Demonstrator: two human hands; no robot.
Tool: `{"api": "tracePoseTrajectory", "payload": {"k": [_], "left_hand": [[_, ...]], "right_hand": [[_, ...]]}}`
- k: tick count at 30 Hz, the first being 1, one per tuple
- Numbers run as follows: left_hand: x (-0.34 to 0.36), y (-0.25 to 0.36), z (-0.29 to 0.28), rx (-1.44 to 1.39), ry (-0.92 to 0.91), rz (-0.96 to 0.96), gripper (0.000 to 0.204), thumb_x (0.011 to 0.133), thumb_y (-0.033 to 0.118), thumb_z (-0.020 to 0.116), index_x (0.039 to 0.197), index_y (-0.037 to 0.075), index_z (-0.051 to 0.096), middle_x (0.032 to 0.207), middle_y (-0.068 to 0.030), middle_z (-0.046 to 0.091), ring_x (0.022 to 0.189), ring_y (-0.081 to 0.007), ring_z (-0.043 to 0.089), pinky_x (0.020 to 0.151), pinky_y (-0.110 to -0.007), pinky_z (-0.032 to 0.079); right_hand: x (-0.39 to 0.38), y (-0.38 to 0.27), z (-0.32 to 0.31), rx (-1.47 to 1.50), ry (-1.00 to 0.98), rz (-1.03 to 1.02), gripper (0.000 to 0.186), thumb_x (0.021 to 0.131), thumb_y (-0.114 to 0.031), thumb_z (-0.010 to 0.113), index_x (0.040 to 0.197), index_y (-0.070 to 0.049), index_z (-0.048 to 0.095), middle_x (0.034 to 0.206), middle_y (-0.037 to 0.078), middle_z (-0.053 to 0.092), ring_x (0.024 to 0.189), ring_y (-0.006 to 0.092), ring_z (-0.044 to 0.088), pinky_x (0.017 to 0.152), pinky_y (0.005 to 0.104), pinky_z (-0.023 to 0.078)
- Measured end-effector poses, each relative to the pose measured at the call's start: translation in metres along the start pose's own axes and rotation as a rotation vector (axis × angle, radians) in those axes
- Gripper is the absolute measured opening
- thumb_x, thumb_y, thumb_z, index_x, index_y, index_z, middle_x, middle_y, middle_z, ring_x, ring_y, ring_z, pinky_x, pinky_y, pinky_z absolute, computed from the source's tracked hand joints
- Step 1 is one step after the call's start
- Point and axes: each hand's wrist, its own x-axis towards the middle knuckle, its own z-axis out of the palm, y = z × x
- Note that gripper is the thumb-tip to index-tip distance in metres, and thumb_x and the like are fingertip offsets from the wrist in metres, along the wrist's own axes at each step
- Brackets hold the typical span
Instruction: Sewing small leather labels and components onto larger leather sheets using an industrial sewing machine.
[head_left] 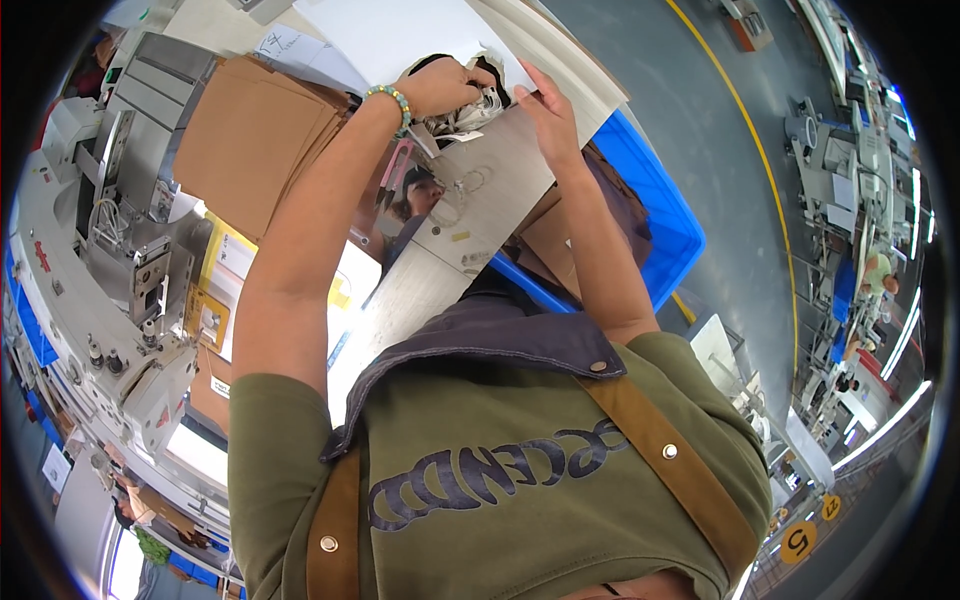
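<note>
My left hand (447, 88), with a beaded bracelet at the wrist, reaches into the torn opening of a white box or bag (370, 38). Its fingers are curled in a tangle of white and black strips (462, 124); exactly what they grip is hidden. At the right side of that opening, my right hand (548, 112) pinches the white edge between thumb and fingers. Pink-handled snips (397, 163) lie on the shiny metal worktop (425, 285), close to my left wrist.
Brown flat panels (240, 145) are stacked to the left, beside a sewing machine (75, 300). A blue crate (678, 240) with dark brown pieces stands by my right forearm. Beyond it runs a grey floor (690, 90) with a yellow line; more machines line the far right.
</note>
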Motion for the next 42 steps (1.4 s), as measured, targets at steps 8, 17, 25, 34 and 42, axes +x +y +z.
{"api": "tracePoseTrajectory", "payload": {"k": [8, 17, 25, 34, 42], "left_hand": [[-0.053, 0.033, 0.018, 0.344, 0.453, 0.278, 0.045, 0.101, 0.001, 0.049, 0.142, 0.009, 0.065, 0.125, -0.0164, 0.074, 0.111, -0.0381, 0.069, 0.106, -0.047, 0.050], [-0.200, 0.024, 0.099, 0.203, 0.904, 0.205, 0.049, 0.085, -0.014, 0.057, 0.127, 0.005, 0.073, 0.143, -0.0169, 0.068, 0.127, -0.0394, 0.066, 0.106, -0.047, 0.052], [-0.342, 0.013, 0.232, 0.493, 0.503, -0.067, 0.056, 0.089, 0.003, 0.073, 0.144, 0.011, 0.066, 0.166, -0.0104, 0.051, 0.156, -0.0359, 0.042, 0.124, -0.053, 0.037], [-0.402, -0.041, 0.259, 0.711, 0.223, -0.075, 0.068, 0.096, 0.032, 0.074, 0.159, 0.015, 0.054, 0.173, -0.0040, 0.041, 0.163, -0.0376, 0.028, 0.131, -0.052, 0.023], [-0.389, -0.042, 0.271, 0.731, 0.457, 0.000, 0.061, 0.096, 0.025, 0.071, 0.154, 0.012, 0.058, 0.171, -0.0058, 0.045, 0.161, -0.0338, 0.034, 0.131, -0.050, 0.025]], "right_hand": [[-0.006, -0.004, 0.000, -0.182, 0.047, -0.046, 0.049, 0.102, -0.014, 0.071, 0.148, 0.000, 0.061, 0.135, 0.012, 0.068, 0.115, 0.0184, 0.064, 0.103, 0.0312, 0.049], [-0.044, -0.018, -0.010, -0.433, 0.059, -0.217, 0.043, 0.101, -0.018, 0.072, 0.140, 0.000, 0.066, 0.134, 0.018, 0.070, 0.118, 0.0300, 0.068, 0.103, 0.0381, 0.054], [-0.161, -0.040, -0.037, -0.472, -0.460, -0.198, 0.020, 0.106, -0.018, 0.064, 0.098, -0.002, 0.072, 0.085, 0.018, 0.068, 0.079, 0.0367, 0.066, 0.069, 0.0435, 0.051], [-0.291, -0.001, -0.051, -0.291, -0.736, 0.544, 0.030, 0.108, -0.033, 0.066, 0.098, -0.005, 0.066, 0.072, 0.016, 0.057, 0.065, 0.0334, 0.052, 0.062, 0.0429, 0.044], [-0.421, 0.139, -0.052, -0.756, -0.302, 0.488, 0.035, 0.106, -0.040, 0.058, 0.115, -0.009, 0.070, 0.103, 0.023, 0.073, 0.101, 0.0422, 0.074, 0.087, 0.0476, 0.055]]}}
